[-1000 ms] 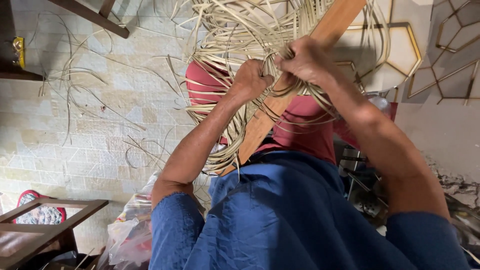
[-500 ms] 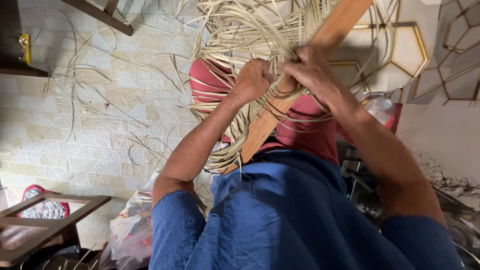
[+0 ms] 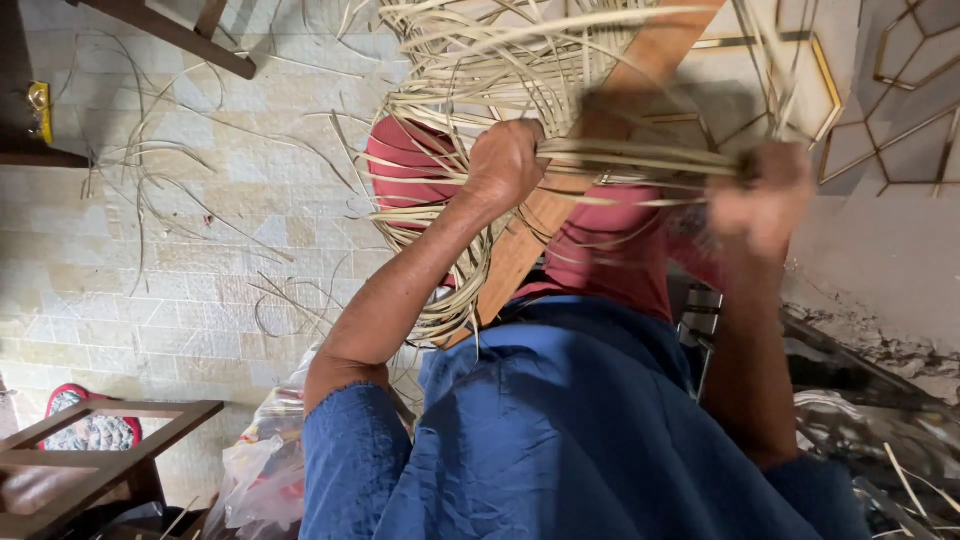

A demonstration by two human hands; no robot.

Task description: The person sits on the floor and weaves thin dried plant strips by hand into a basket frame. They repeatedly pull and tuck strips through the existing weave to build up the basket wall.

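The tiled floor [image 3: 200, 230] fills the left and far side, strewn with loose cane strands. Across the near half lies the blue shirt [image 3: 560, 430], with red cloth [image 3: 610, 250] over the knees beyond it. A wooden bar [image 3: 545, 225] runs diagonally from the lap up to the far right, and the cane bundle [image 3: 500, 90] wraps around it at the centre, just beyond the hands. At the near left corner stands a wooden stool [image 3: 90, 450], a plastic bag [image 3: 260, 470] beside it.

The left hand [image 3: 510, 160] is closed tight around the cane where it crosses the bar, much as it was half a second ago. The right hand [image 3: 765, 195] has moved: earlier it sat just beside the left hand on the bar, and now it is well apart to the right, blurred with motion, drawing several strips [image 3: 640, 160] out taut from the bundle. It is clenched on the ends of those strips. The strips now stretch level between the two hands, where before they lay bunched at the bar.
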